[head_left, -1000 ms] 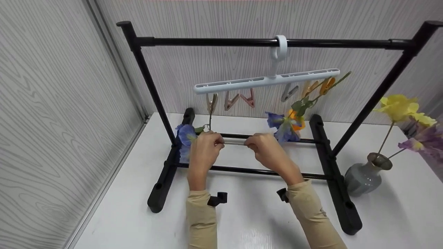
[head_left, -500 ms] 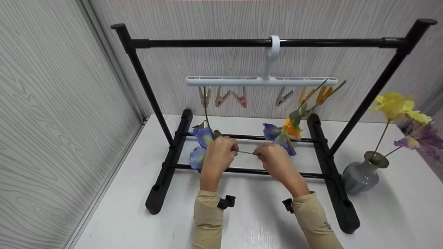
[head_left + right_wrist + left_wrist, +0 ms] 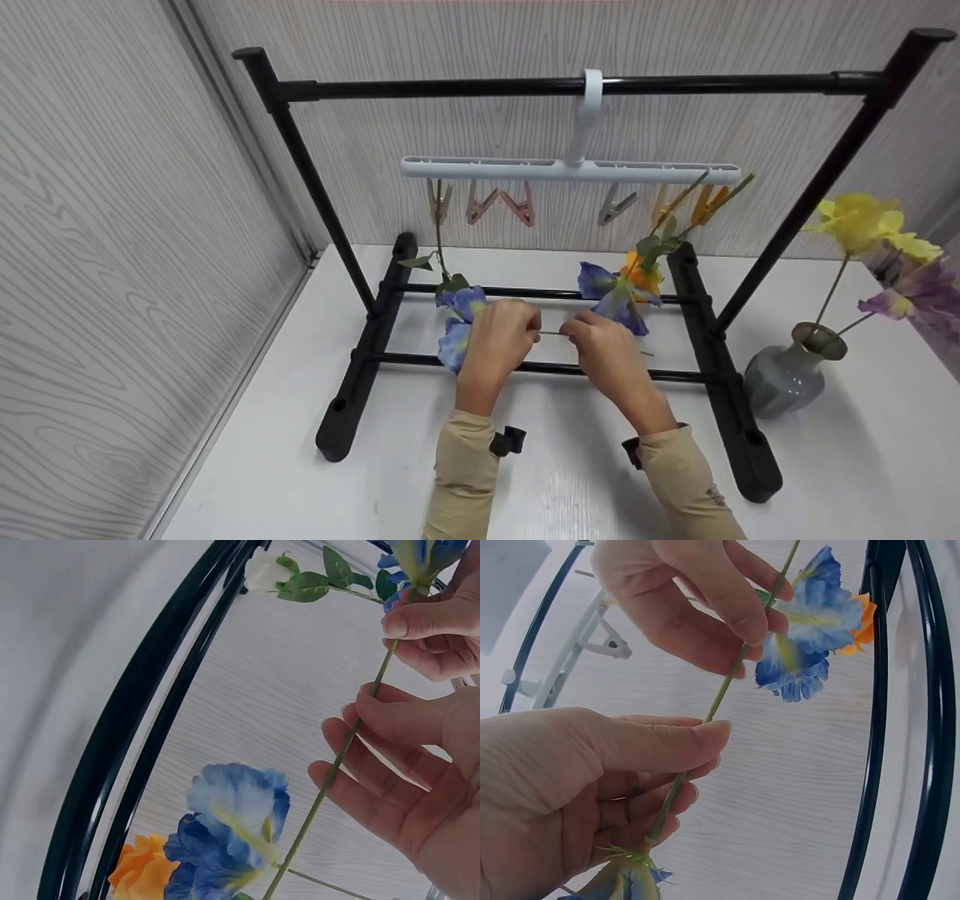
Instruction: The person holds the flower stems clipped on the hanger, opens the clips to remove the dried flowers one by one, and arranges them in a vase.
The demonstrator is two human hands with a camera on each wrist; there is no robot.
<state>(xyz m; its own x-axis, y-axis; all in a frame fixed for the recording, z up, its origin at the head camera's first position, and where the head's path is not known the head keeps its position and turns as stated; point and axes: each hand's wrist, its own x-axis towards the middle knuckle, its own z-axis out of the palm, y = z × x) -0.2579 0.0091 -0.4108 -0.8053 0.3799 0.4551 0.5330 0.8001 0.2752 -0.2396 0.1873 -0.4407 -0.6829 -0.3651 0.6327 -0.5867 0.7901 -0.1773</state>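
Note:
My left hand pinches the green stem of a blue artificial flower close below its bloom, which sits at the left of that hand. Farther along the same stem, the thumb and fingers of my right hand pinch it, and its free end sticks out to the right. Level above both hands is a pale blue hanger with several clips. Another blue flower and an orange flower hang head down from clips at its right. From the leftmost clip hangs a leafy stem; its white bloom shows in the right wrist view.
A black rack frames the work, with two low crossbars around the hands. To its right, a grey vase holds yellow and purple flowers. Wood-patterned panels stand behind and at the left.
Both hands, still holding the stem, have moved right and slightly down, the left one more, so they are closer together. The hanger has swung from tilted to nearly level.

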